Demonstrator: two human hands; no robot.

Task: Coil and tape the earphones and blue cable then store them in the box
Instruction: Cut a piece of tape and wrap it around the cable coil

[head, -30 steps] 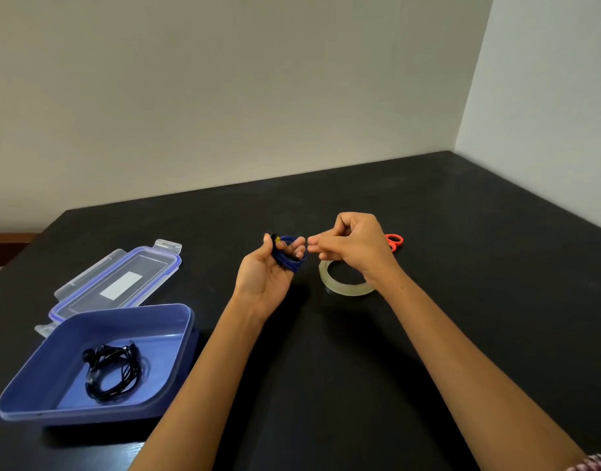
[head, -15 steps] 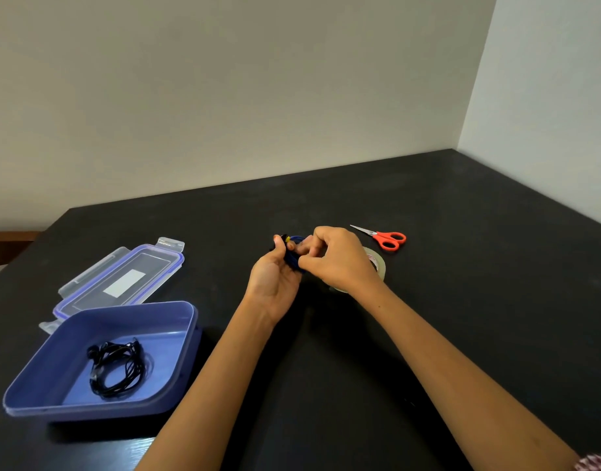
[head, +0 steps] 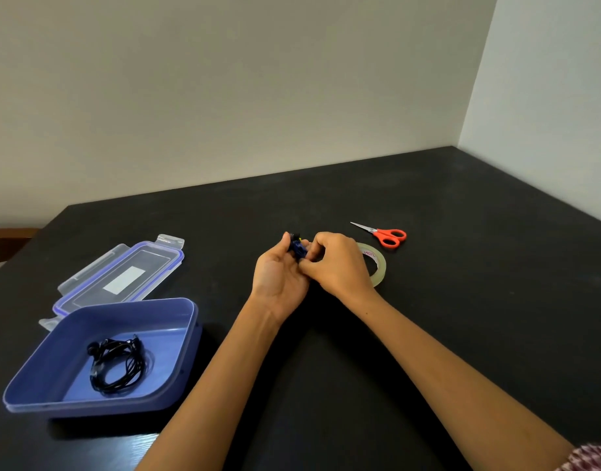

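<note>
While your left hand (head: 280, 277) pinched the coiled blue cable (head: 297, 248) at frame centre, your right hand (head: 338, 263) closed on it too; press tape flat, keeping loops tight, I'd judge.

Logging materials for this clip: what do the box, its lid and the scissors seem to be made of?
Box: looks like blue, slightly translucent plastic with a smooth moulded rim. Lid: apparently clear plastic with a blue seal line and flip latches. Scissors: bright, probably steel blades; glossy orange handles, likely plastic.
</note>
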